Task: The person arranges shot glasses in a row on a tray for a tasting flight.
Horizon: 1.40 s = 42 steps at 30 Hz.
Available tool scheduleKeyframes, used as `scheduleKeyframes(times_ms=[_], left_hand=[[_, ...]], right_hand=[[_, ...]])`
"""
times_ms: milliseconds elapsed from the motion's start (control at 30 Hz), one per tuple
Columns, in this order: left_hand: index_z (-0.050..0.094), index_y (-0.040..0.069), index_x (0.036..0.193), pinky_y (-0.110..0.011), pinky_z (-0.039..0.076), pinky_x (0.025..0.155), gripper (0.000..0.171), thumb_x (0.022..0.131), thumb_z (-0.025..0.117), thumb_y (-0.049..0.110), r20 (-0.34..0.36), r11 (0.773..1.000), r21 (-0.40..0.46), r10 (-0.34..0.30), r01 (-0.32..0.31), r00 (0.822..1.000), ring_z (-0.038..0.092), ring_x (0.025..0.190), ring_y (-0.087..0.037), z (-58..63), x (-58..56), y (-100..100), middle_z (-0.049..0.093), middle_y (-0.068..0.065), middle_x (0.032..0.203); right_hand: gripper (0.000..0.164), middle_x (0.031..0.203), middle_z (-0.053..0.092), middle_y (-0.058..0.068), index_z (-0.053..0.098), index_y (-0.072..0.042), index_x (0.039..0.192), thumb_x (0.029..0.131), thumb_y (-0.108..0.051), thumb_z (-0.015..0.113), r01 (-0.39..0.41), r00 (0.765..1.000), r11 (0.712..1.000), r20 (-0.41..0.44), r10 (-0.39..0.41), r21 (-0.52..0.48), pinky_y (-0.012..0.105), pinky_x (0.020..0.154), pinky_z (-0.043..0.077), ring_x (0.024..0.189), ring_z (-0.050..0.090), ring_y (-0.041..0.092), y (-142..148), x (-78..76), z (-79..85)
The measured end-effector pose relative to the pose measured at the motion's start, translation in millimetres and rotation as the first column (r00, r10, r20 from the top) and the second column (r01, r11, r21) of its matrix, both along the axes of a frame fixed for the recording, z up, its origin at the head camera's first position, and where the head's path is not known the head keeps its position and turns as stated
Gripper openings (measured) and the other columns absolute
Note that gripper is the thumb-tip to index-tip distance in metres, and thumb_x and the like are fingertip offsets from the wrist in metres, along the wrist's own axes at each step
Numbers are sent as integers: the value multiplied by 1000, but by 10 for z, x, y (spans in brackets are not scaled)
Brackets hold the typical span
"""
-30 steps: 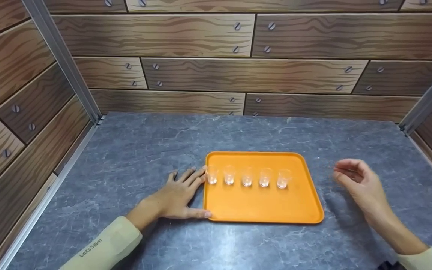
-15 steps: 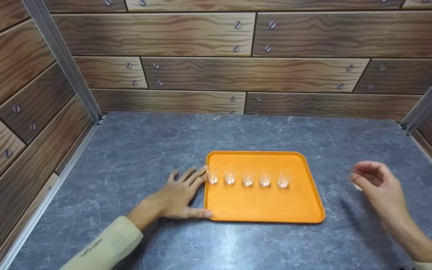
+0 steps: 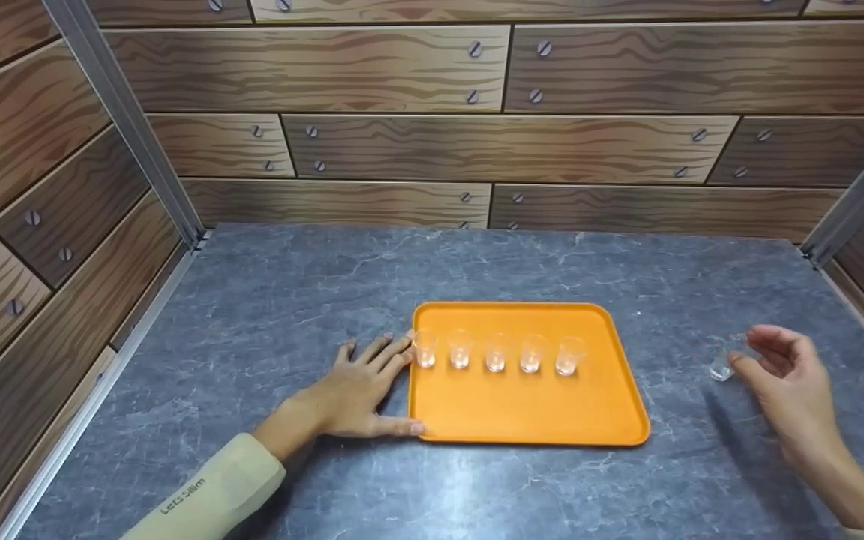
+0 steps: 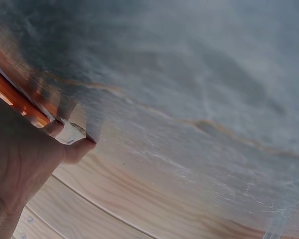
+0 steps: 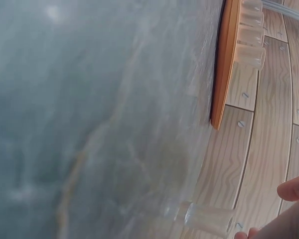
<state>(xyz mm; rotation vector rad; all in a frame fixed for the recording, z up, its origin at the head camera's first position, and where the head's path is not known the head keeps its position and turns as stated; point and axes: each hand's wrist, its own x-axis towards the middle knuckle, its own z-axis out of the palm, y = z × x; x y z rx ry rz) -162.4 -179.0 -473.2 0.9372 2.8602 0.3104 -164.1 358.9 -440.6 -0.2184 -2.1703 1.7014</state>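
An orange tray [image 3: 529, 412] lies on the table with a row of several small clear glasses [image 3: 495, 360] standing on it. At the tray's left side my left hand [image 3: 361, 394] rests flat with fingers spread, fingertips and thumb at the rim. Another small clear glass [image 3: 720, 367] stands upright on the table to the right of the tray. Right beside it is my right hand [image 3: 792, 382], thumb and fingers loosely bent with nothing between them. In the right wrist view, the fingertips [image 5: 251, 232] are near the rim of this glass [image 5: 207, 218].
The grey marbled table [image 3: 312, 285] reaches back to a wood-patterned wall [image 3: 507, 150]. Metal posts [image 3: 132, 120] stand at the back corners. In the right wrist view, the glasses [image 5: 250, 56] rise above the tray edge [image 5: 224, 69].
My right hand has moved right, away from the tray, and has let go of the small glass, which now shows more fully on the table. The left hand and tray stay put.
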Motion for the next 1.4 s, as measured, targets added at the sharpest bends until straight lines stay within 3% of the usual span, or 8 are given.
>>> scheduleKeyframes(times_ms=[133, 267, 600, 767, 867, 967, 1200, 1400], left_hand=[[28, 13, 173, -80, 17, 119, 112, 95, 50, 89, -4, 1000, -3, -2, 2, 1000, 22, 162, -43, -6, -4, -9, 14, -6, 183], [28, 12, 174, -80, 17, 119, 112, 95, 50, 89, -9, 1000, -5, -3, 3, 1000, 22, 162, -43, -17, -4, -13, 14, -6, 183], [27, 11, 174, -80, 16, 120, 113, 95, 51, 89, -3, 1000, 6, -1, 1, 1000, 20, 163, -42, -7, -2, 1, 12, -5, 183], [27, 11, 174, -80, 16, 120, 113, 95, 51, 88, -5, 1000, 3, -5, 5, 1000, 20, 163, -43, -5, 2, -1, 12, -6, 183], [27, 11, 174, -80, 16, 120, 113, 95, 51, 88, -7, 1000, 1, -6, 6, 1000, 21, 163, -44, -6, 7, -4, 12, -6, 183], [27, 10, 174, -81, 16, 119, 113, 95, 50, 88, -7, 1000, -1, -8, 8, 1000, 21, 162, -45, -2, 9, -4, 12, -6, 183], [27, 11, 174, -80, 16, 120, 113, 95, 49, 89, -5, 1000, -6, -6, 6, 1000, 20, 163, -44, 10, 9, -2, 11, -6, 183], [26, 11, 174, -81, 17, 119, 113, 96, 50, 88, 1, 1000, 1, -8, 8, 1000, 20, 163, -44, -1, 8, -4, 12, -6, 183]], right_hand=[[40, 113, 64, -19, 59, -18, 124, 98, 9, 70, -17, 1000, 996, 14, 18, -82, 8, 96, 43, 112, 57, -4, 77, -16, -23], [40, 112, 63, -20, 56, -19, 125, 99, 6, 73, -50, 998, 996, 40, 53, -78, 5, 88, 46, 108, 58, -5, 175, -36, -53], [40, 115, 56, -27, 54, -21, 134, 104, -13, 78, -149, 982, 974, 142, 125, 171, 6, 87, 47, 107, 54, -9, 359, -93, -118], [53, 121, 54, -25, 49, -3, 147, 105, -19, 77, -221, 958, 954, 228, 174, 203, 7, 86, 47, 105, 50, -11, 405, -117, -147], [70, 122, 51, -23, 37, 12, 156, 107, -21, 75, -262, 940, 938, 277, 196, 225, 7, 84, 46, 102, 49, -15, 410, -127, -146], [78, 117, 52, -26, 28, 17, 159, 107, -21, 73, -288, 929, 926, 305, 208, 244, 8, 82, 46, 98, 50, -19, 413, -132, -138], [63, 104, 56, -31, 40, 16, 148, 107, -18, 72, -281, 928, 934, 311, 207, 219, 11, 80, 48, 95, 53, -14, 416, -142, -134], [31, 99, 65, -27, 60, -7, 128, 105, -21, 77, -285, 924, 939, 316, 215, 192, 15, 77, 49, 91, 60, -8, 434, -147, -148]])
